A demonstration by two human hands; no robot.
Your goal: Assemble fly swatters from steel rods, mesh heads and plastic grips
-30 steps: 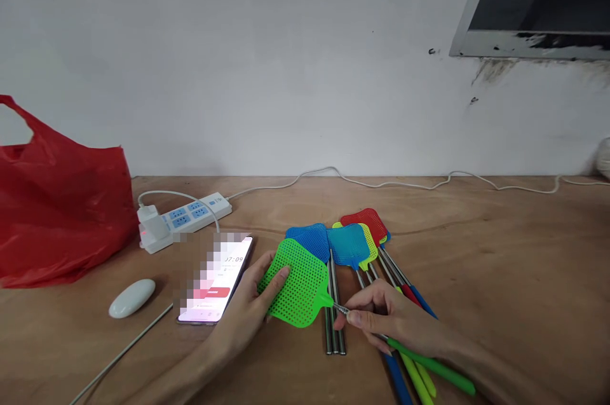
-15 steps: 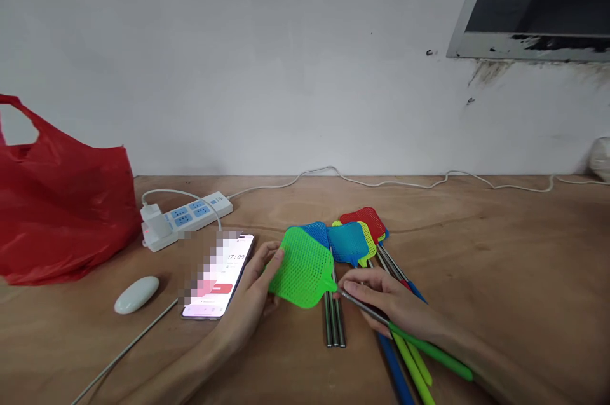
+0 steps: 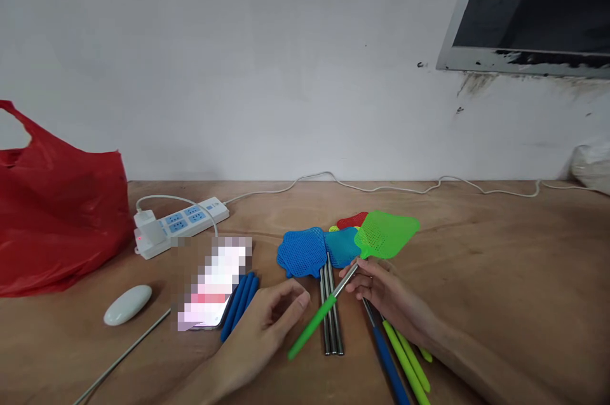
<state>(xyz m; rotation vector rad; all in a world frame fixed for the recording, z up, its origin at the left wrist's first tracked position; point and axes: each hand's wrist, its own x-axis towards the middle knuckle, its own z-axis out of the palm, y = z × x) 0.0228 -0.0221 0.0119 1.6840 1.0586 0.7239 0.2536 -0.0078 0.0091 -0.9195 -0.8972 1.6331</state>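
My right hand pinches the metal shaft of a green fly swatter, whose mesh head is raised over the pile and whose green grip points toward me. My left hand rests on the table with fingers loosely curled and holds nothing; it lies next to several blue handle sleeves. A pile of fly swatters with blue heads and a red head lies behind my hands. Three bare metal rods lie between my hands.
A phone lies left of the blue sleeves. A white oval object, a power strip and a red plastic bag are at the left. Blue and yellow-green swatter handles run under my right wrist. A white cable follows the wall.
My right hand swung the green swatter round, its head going from the left to the right over the pile. My left hand let go of the mesh head and now lies by the blue sleeves.
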